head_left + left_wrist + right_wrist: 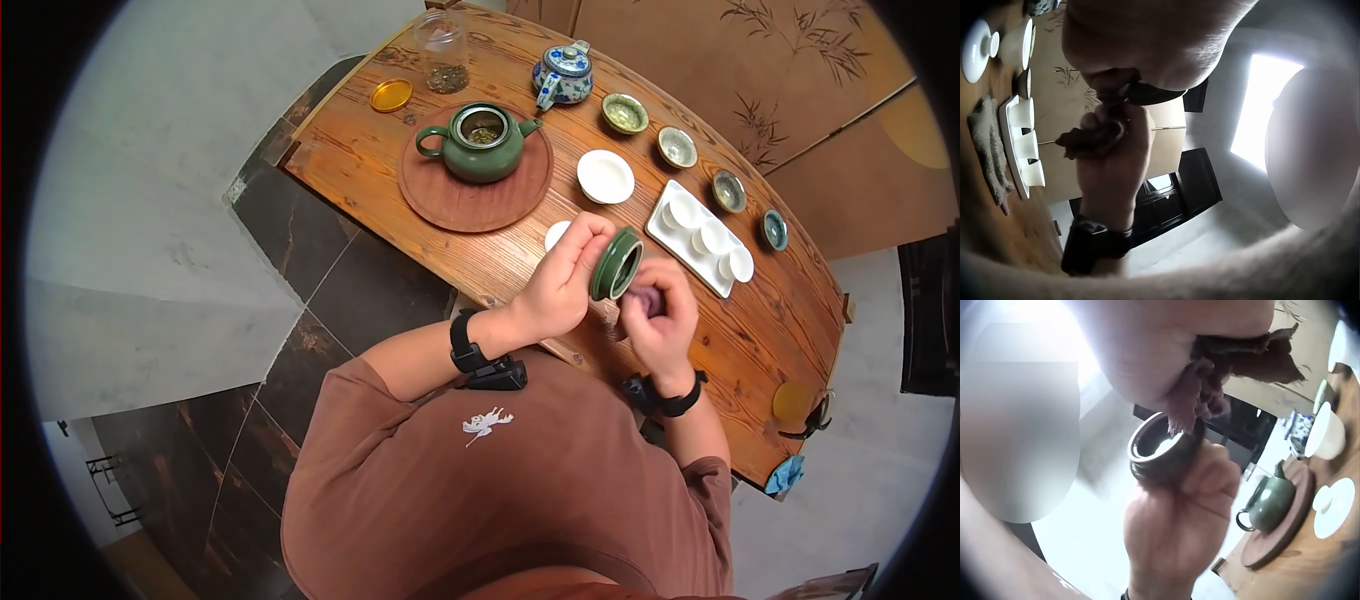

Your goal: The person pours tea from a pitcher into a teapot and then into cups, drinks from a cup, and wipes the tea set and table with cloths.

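Note:
My left hand (560,285) grips a round green lid (617,264) by its outer side, the hollow underside facing my right hand. In the right wrist view the lid (1166,450) shows a pale inner rim, with the left hand (1175,531) behind it. My right hand (662,315) holds a bunched purple-brown cloth (648,300) in curled fingers, close beside the lid. That cloth (1200,394) reaches the lid's rim in the right wrist view. A lidless green teapot (481,150) stands on a round wooden tray (445,212).
Beyond my hands stand a white lidded bowl (605,177), a white tray (655,226) with several small cups, several glazed cups (677,147) and a blue-and-white teapot (563,75). A clear jar (441,50) and yellow lid (391,95) are far left. Another cloth (990,150) lies on the table.

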The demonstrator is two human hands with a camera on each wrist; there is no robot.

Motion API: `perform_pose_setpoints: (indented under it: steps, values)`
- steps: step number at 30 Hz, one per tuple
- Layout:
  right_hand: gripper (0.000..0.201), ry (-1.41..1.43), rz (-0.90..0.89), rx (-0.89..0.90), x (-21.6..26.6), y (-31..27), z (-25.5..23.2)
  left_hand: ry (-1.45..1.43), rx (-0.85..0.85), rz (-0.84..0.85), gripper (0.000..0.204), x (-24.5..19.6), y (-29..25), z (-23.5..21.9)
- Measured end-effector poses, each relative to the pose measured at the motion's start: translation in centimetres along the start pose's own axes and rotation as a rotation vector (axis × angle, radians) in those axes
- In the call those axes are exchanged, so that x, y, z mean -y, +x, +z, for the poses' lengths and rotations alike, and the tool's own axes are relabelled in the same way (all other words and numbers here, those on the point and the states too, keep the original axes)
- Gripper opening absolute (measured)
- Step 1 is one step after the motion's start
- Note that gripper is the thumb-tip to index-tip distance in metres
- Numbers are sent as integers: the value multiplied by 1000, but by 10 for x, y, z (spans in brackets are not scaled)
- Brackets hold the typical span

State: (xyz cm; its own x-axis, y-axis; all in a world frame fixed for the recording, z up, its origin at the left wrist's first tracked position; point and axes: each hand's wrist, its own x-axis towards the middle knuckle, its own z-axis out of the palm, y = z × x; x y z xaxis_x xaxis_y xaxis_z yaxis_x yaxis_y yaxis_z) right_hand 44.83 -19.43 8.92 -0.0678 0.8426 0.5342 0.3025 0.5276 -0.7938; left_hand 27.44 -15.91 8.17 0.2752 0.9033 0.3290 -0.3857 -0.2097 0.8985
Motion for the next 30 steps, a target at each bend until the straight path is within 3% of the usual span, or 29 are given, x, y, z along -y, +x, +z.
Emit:
perform_pose_setpoints:
  steps: [5,9,10,14,16,20,22,26,30]
  values:
    - [30,-195,-398,56,13,-3,13,-38,-76,-17,18,6,6,1]
    - [29,-247,-468,117,29,8,5,165,-6,43,16,17,6,-3]
    - [29,-254,-467,120,33,11,4,170,23,-51,13,12,2,-4]
    - [29,-149,-309,-108,20,23,1,254,210,-37,13,8,-11,-13]
    - [22,38,54,-154,18,25,-6,226,205,0,14,1,-16,-21]
    - [20,316,316,-244,-18,5,-30,279,11,20,16,-18,-4,-47]
    - [21,404,352,-297,-29,-6,-39,487,-94,0,15,-31,21,-75]
    - [22,469,333,-499,-69,-31,-53,890,-266,212,18,-38,76,-137]
    - [23,647,327,-453,-86,-49,-64,1316,-82,259,23,-39,108,-174]
